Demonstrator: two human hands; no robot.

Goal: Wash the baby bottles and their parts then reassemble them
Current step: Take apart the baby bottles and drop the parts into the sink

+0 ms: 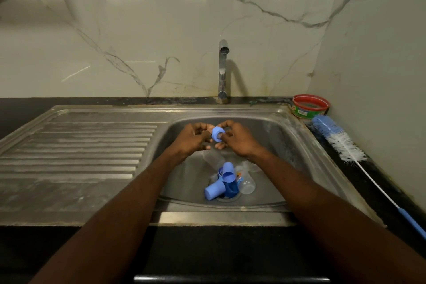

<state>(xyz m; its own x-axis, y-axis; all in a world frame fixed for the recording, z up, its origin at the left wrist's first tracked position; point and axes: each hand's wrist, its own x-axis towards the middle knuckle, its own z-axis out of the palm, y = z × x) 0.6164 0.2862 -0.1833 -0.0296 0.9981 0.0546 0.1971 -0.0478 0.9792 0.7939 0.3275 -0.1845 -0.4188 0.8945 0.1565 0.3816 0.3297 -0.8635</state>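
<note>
Over the steel sink basin, both my hands hold a small light-blue bottle ring. My left hand pinches its left side and my right hand grips its right side with curled fingers. Below, around the drain, lies a pile of parts: two light-blue caps, a dark-blue piece, and clear bottles lying on their sides. No water runs from the tap.
A ribbed steel drainboard stretches to the left of the basin. On the dark counter at right lie a blue-and-white bottle brush with a long handle and a round red-and-green tub. Marble walls close off the back and right.
</note>
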